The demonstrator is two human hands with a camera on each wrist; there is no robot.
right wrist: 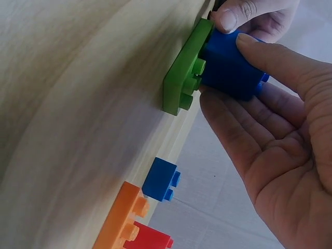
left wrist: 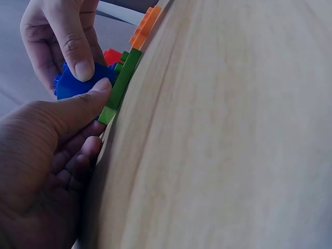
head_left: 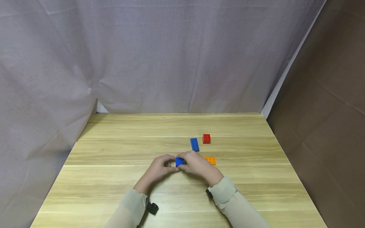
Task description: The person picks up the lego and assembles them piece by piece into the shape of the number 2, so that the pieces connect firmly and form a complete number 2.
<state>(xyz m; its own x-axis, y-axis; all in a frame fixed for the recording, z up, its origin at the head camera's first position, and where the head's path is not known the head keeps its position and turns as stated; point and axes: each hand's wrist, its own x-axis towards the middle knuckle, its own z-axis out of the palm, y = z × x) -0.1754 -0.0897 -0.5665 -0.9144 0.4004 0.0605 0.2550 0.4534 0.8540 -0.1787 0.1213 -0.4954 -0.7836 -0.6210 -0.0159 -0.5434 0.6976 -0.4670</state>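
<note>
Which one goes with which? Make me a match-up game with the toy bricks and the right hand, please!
Things:
1. green brick
2. red block
3. orange brick
4. right hand

Where or what:
A. beside, but not touching, the loose blue brick
B. thumb and fingers on the held blue block
C. underneath the held blue block, some studs showing
D. between the red block and the right sleeve

Right pairs: 1-C, 2-A, 3-D, 4-B.

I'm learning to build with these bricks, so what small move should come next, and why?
Probably press the held blue block straight down with the right hand: that hand pinches it over one end of the green brick, and whether they are fully joined cannot be seen. The left hand is at that end.
</note>
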